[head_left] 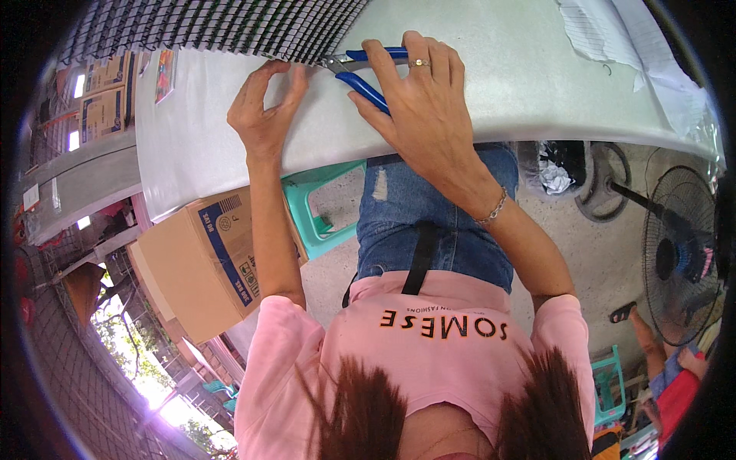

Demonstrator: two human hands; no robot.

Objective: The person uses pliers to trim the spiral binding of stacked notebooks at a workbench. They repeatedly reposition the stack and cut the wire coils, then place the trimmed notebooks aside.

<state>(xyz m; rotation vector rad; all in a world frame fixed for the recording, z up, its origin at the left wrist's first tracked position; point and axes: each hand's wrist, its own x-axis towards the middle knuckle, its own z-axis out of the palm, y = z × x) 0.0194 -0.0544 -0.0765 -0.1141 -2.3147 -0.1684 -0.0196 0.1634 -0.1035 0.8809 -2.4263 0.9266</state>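
A sheet of black-and-white mesh [222,31] lies at the far left of the pale table [491,84]. At its near edge, my left hand [264,111] has thumb and forefinger curled with their tips close together on the rim. My right hand [429,100] holds blue-handled nippers [364,92], the handles spread apart between thumb and fingers. The jaws of the nippers point left and meet the corner of the mesh, beside my left thumb. Whether the blades are around a strand is too small to tell.
Crumpled white sheets [613,38] lie at the table's far right. Under the table's near edge are a cardboard box [195,268] and a green stool [326,238] at left. To the right stands a black fan [678,253]. A person [678,383] sits at the lower right.
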